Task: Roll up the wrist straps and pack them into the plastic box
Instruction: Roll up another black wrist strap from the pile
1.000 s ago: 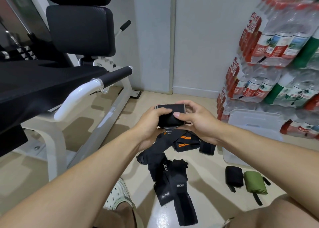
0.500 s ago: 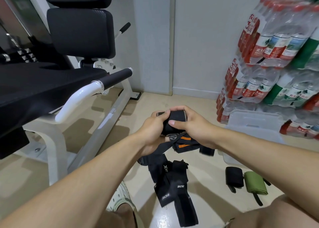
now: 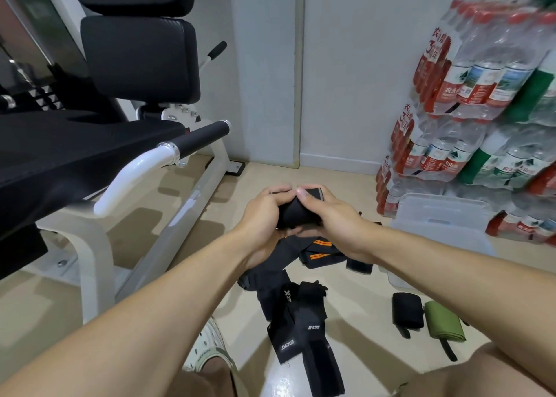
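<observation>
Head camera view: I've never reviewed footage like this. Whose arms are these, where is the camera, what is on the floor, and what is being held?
There is no machine: a person wears a wide-angle camera on the head, looking forward and down, so both bare arms reach in from the bottom edge. The left hand and right hand together grip a black wrist strap, part rolled, with its loose tail hanging below. On the pale floor lie a pile of unrolled black straps, one with orange stripes, plus a rolled black strap beside a rolled green strap. The clear plastic box stands to the right, in front of stacked packs of bottled water. A gym bench fills the left.
</observation>
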Tool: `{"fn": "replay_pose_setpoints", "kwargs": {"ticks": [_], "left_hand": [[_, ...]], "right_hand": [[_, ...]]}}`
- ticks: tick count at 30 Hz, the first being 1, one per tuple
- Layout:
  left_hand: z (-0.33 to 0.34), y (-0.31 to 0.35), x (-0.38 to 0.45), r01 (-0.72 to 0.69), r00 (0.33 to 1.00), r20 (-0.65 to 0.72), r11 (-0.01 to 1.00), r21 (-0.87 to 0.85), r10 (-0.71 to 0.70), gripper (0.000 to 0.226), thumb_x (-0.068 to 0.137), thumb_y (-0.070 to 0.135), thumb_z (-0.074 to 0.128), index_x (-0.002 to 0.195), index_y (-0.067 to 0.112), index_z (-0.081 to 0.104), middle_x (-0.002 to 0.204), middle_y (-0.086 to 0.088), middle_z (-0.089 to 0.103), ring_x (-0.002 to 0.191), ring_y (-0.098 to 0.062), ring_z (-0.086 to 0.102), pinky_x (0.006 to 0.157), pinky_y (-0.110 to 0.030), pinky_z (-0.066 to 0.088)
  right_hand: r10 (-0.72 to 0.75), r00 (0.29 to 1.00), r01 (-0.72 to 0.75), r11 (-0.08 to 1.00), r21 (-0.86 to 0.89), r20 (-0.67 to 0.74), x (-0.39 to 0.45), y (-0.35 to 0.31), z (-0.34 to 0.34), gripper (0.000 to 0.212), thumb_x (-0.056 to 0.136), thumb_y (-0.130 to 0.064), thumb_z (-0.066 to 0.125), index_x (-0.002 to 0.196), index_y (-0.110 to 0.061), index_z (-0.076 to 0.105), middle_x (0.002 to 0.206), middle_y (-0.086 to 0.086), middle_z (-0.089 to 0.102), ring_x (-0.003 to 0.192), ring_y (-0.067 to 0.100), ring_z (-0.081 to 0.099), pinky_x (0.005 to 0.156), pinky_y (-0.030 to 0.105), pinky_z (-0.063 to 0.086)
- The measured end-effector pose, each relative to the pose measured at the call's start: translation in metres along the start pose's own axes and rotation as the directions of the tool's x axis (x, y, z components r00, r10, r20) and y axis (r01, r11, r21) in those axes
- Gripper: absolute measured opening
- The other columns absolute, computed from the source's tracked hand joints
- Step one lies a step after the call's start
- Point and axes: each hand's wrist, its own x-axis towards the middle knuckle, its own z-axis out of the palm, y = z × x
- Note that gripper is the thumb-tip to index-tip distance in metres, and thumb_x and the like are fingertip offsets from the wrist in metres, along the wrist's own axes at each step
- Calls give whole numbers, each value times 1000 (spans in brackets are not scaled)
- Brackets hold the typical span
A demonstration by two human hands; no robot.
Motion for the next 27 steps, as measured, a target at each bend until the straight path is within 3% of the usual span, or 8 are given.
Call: {"fn": "replay_pose_setpoints", "kwargs": {"ticks": [3, 5, 10, 13, 17, 22, 27], "left_hand": [[0, -2, -2, -40, 999, 6, 999, 0, 40, 38, 100, 13, 57, 138, 20, 56, 126, -13, 63, 107, -30, 66, 85, -41, 57], [0, -2, -2, -61, 998, 22, 998, 5, 61, 42, 101, 10, 56, 141, 20, 51, 122, -8, 62, 102, -28, 67, 84, -39, 56], [2, -4, 1, -42, 998, 45, 999, -28, 43, 53, 103, 12, 59, 151, 15, 38, 122, -3, 61, 102, -22, 68, 97, -44, 57], [-2, -2, 3, -6, 997, 76, 1000, -30, 8, 59, 99, 12, 65, 151, 12, 36, 125, -12, 64, 103, -28, 72, 93, -44, 59], [-3, -2, 6, -36, 997, 75, 999, 25, 34, 59, 95, 5, 69, 148, 17, 44, 121, -15, 68, 98, -31, 75, 83, -42, 62], [-3, -5, 7, -48, 996, 71, 999, 19, 46, 52, 93, 5, 72, 140, 18, 52, 121, -17, 71, 92, -31, 76, 69, -37, 62], [-15, -7, 6, 3, 983, 184, 999, 37, -10, 43, 92, 15, 75, 132, 8, 60, 123, -18, 72, 107, -31, 73, 90, -41, 61]], "right_hand": [[17, 1000, -17, 978, -208, -2, -4, 1, 2, 37, 100, -58, 52, 128, -35, 53, 119, 0, 72, 107, 20, 71, 97, 40, 58], [16, 999, -9, 967, -255, 27, -5, -1, -3, 42, 99, -59, 52, 129, -30, 51, 115, -2, 73, 102, 16, 72, 93, 38, 58], [-67, 997, 74, 958, -277, 37, -1, 1, -12, 33, 97, -37, 69, 122, -20, 54, 115, 5, 72, 104, 21, 71, 80, 30, 57], [-97, 995, 94, 972, -217, -3, 0, 3, -16, 33, 89, -24, 79, 115, -18, 61, 96, -2, 73, 86, 11, 70, 75, 25, 54], [-116, 993, 112, 980, -161, -15, 0, 3, -18, 44, 81, -10, 85, 118, -12, 60, 97, 4, 73, 86, 12, 72, 74, 26, 55], [-115, 993, 109, 983, -146, -34, 2, 3, -20, 49, 79, -8, 87, 119, -13, 60, 105, 9, 72, 89, 15, 74, 75, 26, 57], [-111, 994, 108, 975, -193, -6, -3, 4, -24, 55, 77, -7, 88, 121, -23, 61, 111, 6, 73, 95, 15, 75, 80, 28, 61]]}}
